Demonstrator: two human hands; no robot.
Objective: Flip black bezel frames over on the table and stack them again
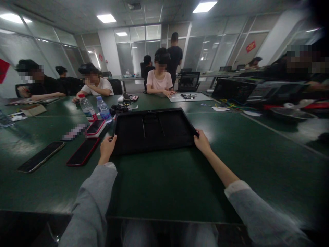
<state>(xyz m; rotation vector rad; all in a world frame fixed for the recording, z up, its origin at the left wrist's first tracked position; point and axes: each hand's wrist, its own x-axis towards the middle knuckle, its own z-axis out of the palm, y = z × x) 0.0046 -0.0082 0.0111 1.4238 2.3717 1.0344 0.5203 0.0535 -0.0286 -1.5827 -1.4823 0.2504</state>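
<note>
Grey sleeves [94, 192] are stretched over the green table [164, 188], where a shallow black tray-like panel [154, 132] is gripped at opposite ends by the left hand [107, 147] and right hand [203, 141], probably for balance. Its underside is hidden, and whether it is rested on the tabletop cannot be told.

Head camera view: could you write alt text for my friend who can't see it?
A person's left hand and right hand grip opposite side edges of a wide black panel at a green table. Phones and bottles stand or lie to its left, and other people sit across the table.
</note>
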